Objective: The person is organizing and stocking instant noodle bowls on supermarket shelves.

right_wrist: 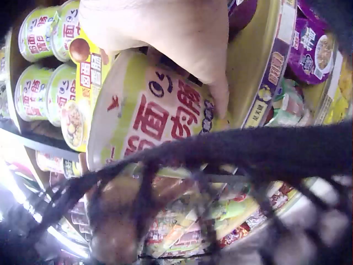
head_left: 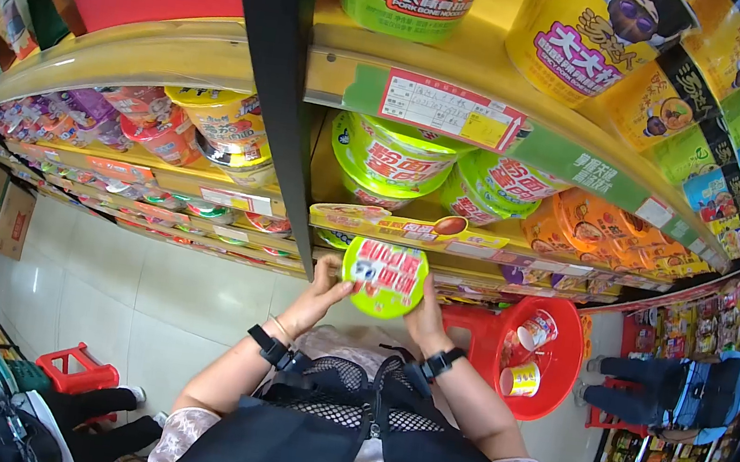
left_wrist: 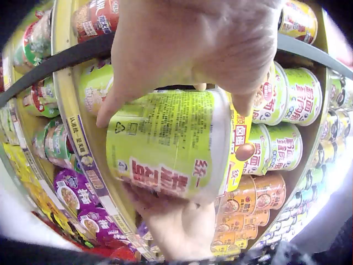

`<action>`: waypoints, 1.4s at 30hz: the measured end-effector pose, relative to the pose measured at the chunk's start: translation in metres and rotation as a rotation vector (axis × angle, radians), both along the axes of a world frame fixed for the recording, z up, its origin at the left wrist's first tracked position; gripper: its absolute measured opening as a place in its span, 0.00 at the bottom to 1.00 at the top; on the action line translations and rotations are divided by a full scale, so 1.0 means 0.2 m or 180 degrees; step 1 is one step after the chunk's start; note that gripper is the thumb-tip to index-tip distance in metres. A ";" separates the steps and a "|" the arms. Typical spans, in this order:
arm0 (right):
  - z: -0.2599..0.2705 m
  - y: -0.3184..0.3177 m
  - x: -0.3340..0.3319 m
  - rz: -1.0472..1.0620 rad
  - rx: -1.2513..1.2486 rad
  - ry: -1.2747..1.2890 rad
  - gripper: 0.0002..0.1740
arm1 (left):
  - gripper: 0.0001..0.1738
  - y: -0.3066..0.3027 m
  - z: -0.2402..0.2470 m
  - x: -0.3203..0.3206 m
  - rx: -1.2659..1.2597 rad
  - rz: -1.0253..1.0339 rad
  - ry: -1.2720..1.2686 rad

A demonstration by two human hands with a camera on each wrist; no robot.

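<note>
A green noodle cup (head_left: 384,278) with red lettering is held in front of the lower shelf, its lid facing up in the head view. The left hand (head_left: 322,292) grips one side and the right hand (head_left: 426,316) grips the other. In the left wrist view the cup (left_wrist: 171,146) lies on its side with its printed text showing, the left hand (left_wrist: 193,47) curved round it and the other hand (left_wrist: 182,223) on the far side. The right wrist view has the right hand (right_wrist: 165,33) over the cup (right_wrist: 149,110); dark mesh cloth covers part of it.
Shelves carry more green cups (head_left: 393,159) and orange ones (head_left: 588,224). A black upright post (head_left: 274,69) stands left of the cup. A red basket (head_left: 561,387) with several cups inside is at the right. Two people are nearby, one beside a red stool (head_left: 79,368).
</note>
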State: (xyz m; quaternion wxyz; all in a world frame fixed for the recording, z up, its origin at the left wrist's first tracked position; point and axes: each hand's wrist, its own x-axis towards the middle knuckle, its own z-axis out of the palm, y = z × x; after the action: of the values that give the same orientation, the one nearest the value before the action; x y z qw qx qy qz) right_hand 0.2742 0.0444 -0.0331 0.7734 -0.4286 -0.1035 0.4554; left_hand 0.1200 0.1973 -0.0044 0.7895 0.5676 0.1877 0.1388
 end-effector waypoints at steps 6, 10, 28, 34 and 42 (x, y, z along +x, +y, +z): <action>0.11 -0.14 -0.06 0.0981 -0.0061 -0.0165 0.25 | 0.39 0.06 -0.04 -0.19 -0.1221 -0.0015 -0.0135; 0.11 -0.03 0.01 0.1531 -0.1061 -0.0587 0.25 | 0.31 0.11 -0.15 -0.43 -0.1833 0.0166 -0.0073; -0.10 0.44 0.20 -0.0365 -0.1569 -0.0144 0.22 | 0.32 -0.15 -0.15 -0.87 -0.1418 0.1761 -0.0242; 0.01 -0.05 0.26 0.0135 -0.1527 -0.0493 0.14 | 0.30 -0.24 -0.31 -0.86 -0.1436 0.1964 -0.0174; 0.25 -0.35 0.09 0.1340 -0.1523 -0.0415 0.21 | 0.42 -0.11 -0.38 -0.65 -0.0059 0.1420 0.1008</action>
State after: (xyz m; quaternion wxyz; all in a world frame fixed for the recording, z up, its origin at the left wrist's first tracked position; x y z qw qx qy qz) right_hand 0.2926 -0.0253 0.0164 0.5314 -0.5956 -0.1292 0.5884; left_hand -0.0102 0.1760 -0.0801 0.7054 0.5196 0.4305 0.2171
